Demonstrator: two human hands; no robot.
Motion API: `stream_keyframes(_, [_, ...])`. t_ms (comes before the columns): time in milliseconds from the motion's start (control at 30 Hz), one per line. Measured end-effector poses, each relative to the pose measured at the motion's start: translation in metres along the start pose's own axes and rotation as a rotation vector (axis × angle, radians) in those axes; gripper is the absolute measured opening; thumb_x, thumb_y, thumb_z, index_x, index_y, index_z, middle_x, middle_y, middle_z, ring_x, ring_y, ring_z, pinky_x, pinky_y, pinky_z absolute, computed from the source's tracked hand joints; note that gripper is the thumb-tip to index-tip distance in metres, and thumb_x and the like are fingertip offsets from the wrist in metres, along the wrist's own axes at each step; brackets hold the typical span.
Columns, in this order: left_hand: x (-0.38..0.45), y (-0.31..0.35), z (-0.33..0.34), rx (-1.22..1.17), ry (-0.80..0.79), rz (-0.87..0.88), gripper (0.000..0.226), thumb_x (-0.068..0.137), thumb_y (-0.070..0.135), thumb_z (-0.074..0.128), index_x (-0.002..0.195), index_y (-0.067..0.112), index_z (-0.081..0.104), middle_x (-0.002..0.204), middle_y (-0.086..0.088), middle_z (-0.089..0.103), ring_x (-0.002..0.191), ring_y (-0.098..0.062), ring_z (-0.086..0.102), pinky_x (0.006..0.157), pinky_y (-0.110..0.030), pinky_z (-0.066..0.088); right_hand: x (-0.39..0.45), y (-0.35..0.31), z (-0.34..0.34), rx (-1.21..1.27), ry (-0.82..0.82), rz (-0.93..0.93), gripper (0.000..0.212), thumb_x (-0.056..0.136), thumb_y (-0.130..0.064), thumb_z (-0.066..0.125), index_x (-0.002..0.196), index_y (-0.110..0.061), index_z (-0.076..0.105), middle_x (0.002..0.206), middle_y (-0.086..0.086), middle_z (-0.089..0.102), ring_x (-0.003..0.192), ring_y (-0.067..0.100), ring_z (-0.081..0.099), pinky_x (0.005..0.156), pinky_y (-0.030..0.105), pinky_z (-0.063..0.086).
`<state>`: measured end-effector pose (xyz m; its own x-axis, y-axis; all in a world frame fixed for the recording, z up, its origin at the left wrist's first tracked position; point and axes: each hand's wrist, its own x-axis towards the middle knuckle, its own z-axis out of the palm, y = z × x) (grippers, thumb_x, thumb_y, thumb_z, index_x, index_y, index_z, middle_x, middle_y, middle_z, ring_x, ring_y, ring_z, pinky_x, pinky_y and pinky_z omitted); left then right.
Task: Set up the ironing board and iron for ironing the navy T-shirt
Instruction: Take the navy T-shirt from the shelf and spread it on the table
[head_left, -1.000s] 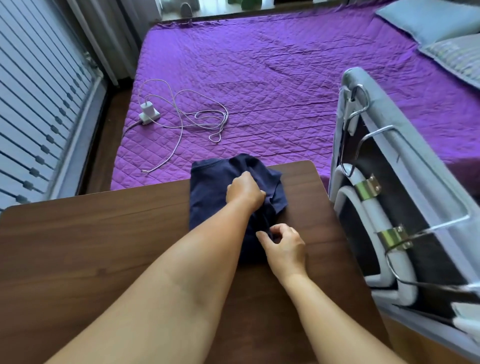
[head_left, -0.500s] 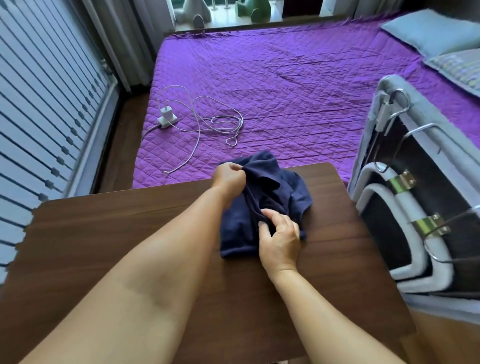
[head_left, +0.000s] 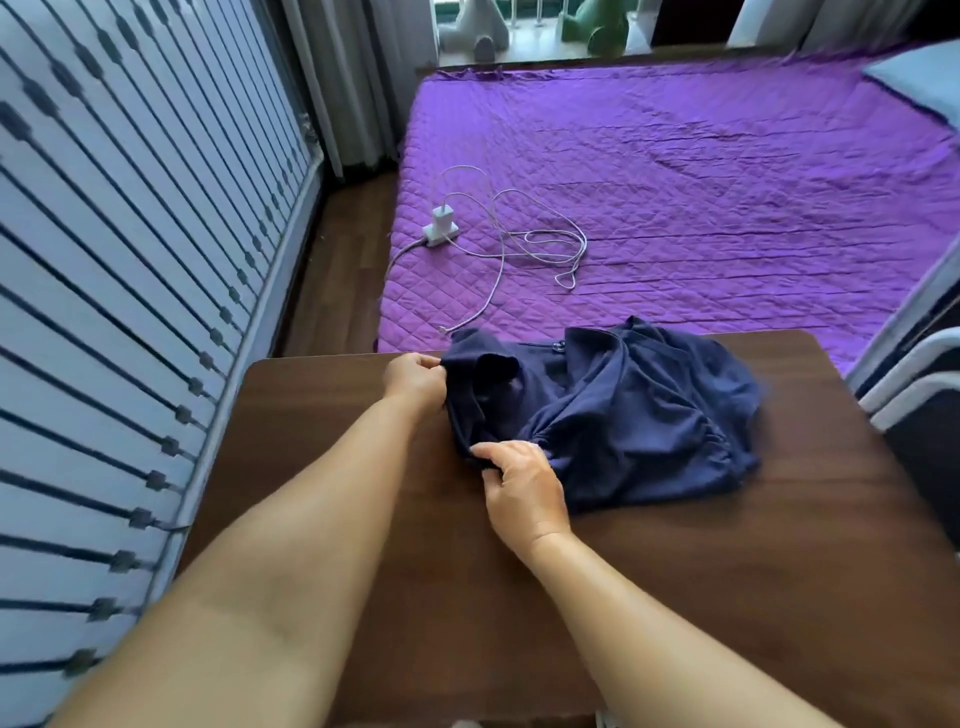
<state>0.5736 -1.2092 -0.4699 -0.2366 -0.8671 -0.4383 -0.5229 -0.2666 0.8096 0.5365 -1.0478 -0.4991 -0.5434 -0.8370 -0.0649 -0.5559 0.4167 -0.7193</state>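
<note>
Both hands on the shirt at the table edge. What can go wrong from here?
1. The navy T-shirt is bunched, and its far edge reaches the wooden table's far edge; a pull by the left hand or right hand could drag it off.
2. The folded ironing board leans close at the right; spreading fabric might knock it.

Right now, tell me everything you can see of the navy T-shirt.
The navy T-shirt is soft, dark blue knit fabric, bunched and creased rather than spread flat. It lies on the far half of the brown wooden table, near the purple bed. The left hand grips its left edge; the right hand pinches its near edge.
</note>
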Motion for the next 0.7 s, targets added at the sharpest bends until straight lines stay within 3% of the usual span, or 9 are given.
stream_keyframes(67, [0.012, -0.019, -0.011, 0.036, 0.0, -0.037, 0.013, 0.082, 0.004, 0.054, 0.08, 0.016, 0.06, 0.107, -0.022, 0.069, 0.092, -0.031, 0.067, 0.092, -0.048, 0.053, -0.002, -0.002, 0.012, 0.007, -0.079, 0.006, 0.034, 0.093, -0.01, 0.048, 0.119, -0.021, 0.065, 0.124, -0.004, 0.062, 0.123, 0.013, 0.049, 0.106, 0.023, 0.034])
stream_keyframes(133, [0.01, -0.025, -0.015, 0.081, -0.025, -0.049, 0.015, 0.083, 0.008, 0.056, 0.094, 0.016, 0.06, 0.115, -0.018, 0.067, 0.106, -0.032, 0.065, 0.097, -0.046, 0.051, -0.004, -0.004, 0.02, 0.027, -0.042, -0.02, 0.033, 0.092, -0.006, 0.047, 0.114, -0.018, 0.067, 0.122, -0.003, 0.063, 0.12, 0.015, 0.052, 0.104, 0.018, 0.033])
stream_keyframes(200, [0.002, -0.025, -0.016, 0.149, -0.038, -0.006, 0.027, 0.084, 0.013, 0.059, 0.111, 0.014, 0.059, 0.122, -0.009, 0.062, 0.111, -0.029, 0.061, 0.101, -0.036, 0.047, -0.004, -0.003, 0.026, 0.024, 0.116, -0.045, 0.032, 0.085, -0.001, 0.047, 0.104, -0.012, 0.07, 0.11, 0.003, 0.066, 0.107, 0.024, 0.057, 0.096, 0.015, 0.034])
stream_keyframes(267, [-0.003, -0.025, -0.014, 0.26, 0.019, 0.077, 0.035, 0.085, 0.017, 0.061, 0.119, 0.013, 0.056, 0.124, -0.009, 0.053, 0.112, -0.028, 0.056, 0.099, -0.028, 0.04, 0.0, -0.003, 0.026, 0.013, 0.287, 0.018, 0.033, 0.077, 0.002, 0.047, 0.099, -0.011, 0.068, 0.102, 0.008, 0.062, 0.097, 0.03, 0.055, 0.088, 0.023, 0.037])
stream_keyframes(333, [-0.008, -0.024, -0.01, 0.329, 0.041, 0.192, 0.03, 0.084, 0.015, 0.061, 0.114, 0.014, 0.058, 0.12, -0.014, 0.053, 0.108, -0.029, 0.056, 0.097, -0.026, 0.038, 0.006, 0.0, 0.022, 0.017, 0.429, 0.123, 0.031, 0.074, 0.003, 0.047, 0.097, -0.008, 0.064, 0.101, 0.014, 0.057, 0.095, 0.034, 0.052, 0.086, 0.029, 0.035])
stream_keyframes(433, [-0.012, -0.029, 0.001, 0.449, -0.098, 0.314, 0.026, 0.084, 0.016, 0.059, 0.109, 0.02, 0.064, 0.113, -0.011, 0.061, 0.107, -0.027, 0.058, 0.096, -0.028, 0.041, 0.016, 0.009, 0.012, 0.045, 0.52, 0.25, 0.034, 0.072, 0.001, 0.044, 0.101, -0.004, 0.061, 0.106, 0.019, 0.056, 0.101, 0.039, 0.05, 0.09, 0.031, 0.031])
stream_keyframes(567, [-0.011, -0.042, 0.021, 0.74, -0.264, 0.344, 0.05, 0.087, 0.029, 0.057, 0.136, 0.025, 0.047, 0.144, -0.007, 0.041, 0.133, -0.031, 0.034, 0.114, -0.039, 0.029, 0.026, 0.03, -0.004, -0.089, 0.371, 0.404, 0.042, 0.081, -0.001, 0.044, 0.121, -0.008, 0.056, 0.129, 0.014, 0.053, 0.124, 0.033, 0.042, 0.103, 0.038, 0.029])
stream_keyframes(700, [-0.011, -0.045, 0.036, 0.821, -0.269, 0.355, 0.064, 0.088, 0.034, 0.056, 0.146, 0.027, 0.029, 0.157, -0.002, 0.019, 0.14, -0.031, 0.017, 0.117, -0.039, 0.02, 0.036, 0.05, -0.016, -0.279, 0.15, 0.363, 0.047, 0.091, -0.013, 0.044, 0.138, -0.018, 0.041, 0.149, 0.003, 0.038, 0.141, 0.021, 0.026, 0.112, 0.038, 0.018])
